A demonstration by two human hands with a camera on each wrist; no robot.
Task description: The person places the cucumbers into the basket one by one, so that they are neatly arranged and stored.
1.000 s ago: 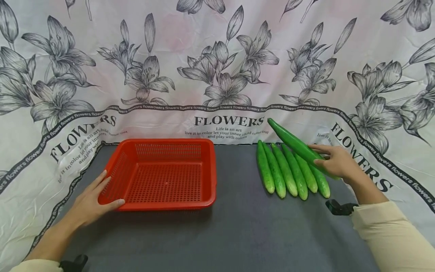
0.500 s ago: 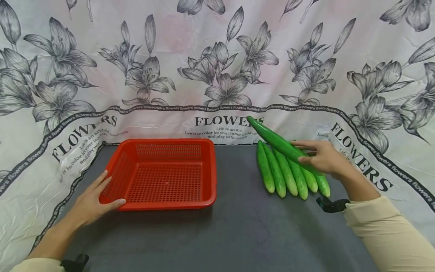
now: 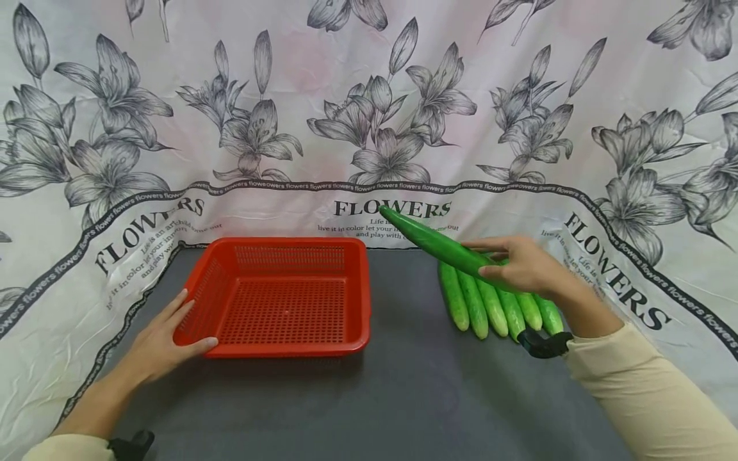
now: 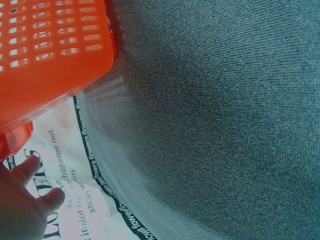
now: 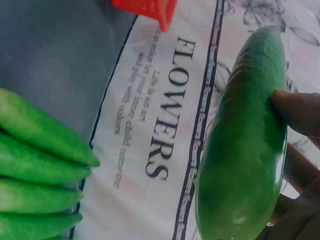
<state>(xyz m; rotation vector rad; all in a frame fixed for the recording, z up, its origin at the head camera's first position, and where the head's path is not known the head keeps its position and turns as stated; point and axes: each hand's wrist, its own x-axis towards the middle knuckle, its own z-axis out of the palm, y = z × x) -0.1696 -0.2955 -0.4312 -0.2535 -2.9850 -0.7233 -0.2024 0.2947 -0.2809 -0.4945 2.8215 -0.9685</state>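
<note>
My right hand (image 3: 521, 266) pinches a long green cucumber (image 3: 432, 241) between thumb and fingers, raised above the table with its tip slanting up and left. Close up in the right wrist view, the thumb presses one side of this cucumber (image 5: 245, 150) and the other fingers lie behind it. Several more cucumbers (image 3: 455, 301) lie side by side beneath the right hand. At the left stands a red plastic basket (image 3: 359, 346) with a slotted bottom, nothing in it. My left hand (image 3: 161, 346) rests at its front left corner, fingers straight along the side and thumb on the front rim.
A grey cloth (image 3: 398, 397) covers the table. Behind it and at both sides hangs a white sheet (image 3: 323, 160) printed with flowers and lettering. The bare grey surface between basket and cucumbers shows no objects.
My right hand has carried the cucumber leftward, from over the right end of the row toward the basket. The left hand stays at the basket's corner. The view has shifted slightly.
</note>
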